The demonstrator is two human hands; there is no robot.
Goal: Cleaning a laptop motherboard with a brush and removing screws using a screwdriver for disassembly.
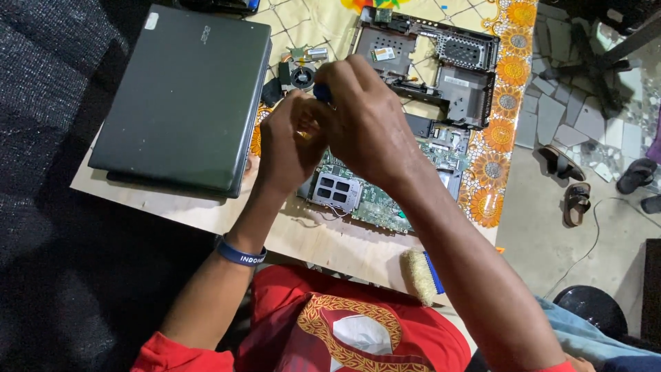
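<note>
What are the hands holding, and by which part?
The right hand grips a blue tool handle, likely a screwdriver, above the green circuit board. What the left hand holds cannot be told.

even, fairly bright light on the bench [206, 213] around the hands; soft glare on the closed laptop [182, 96] left of them. far left falls dark. wide-angle bending at edges; slight softness overall.

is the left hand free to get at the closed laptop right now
Probably not at once. The laptop lies just beside the left hand with nothing between them, but that hand is busy with the right hand over the circuit board.
</note>
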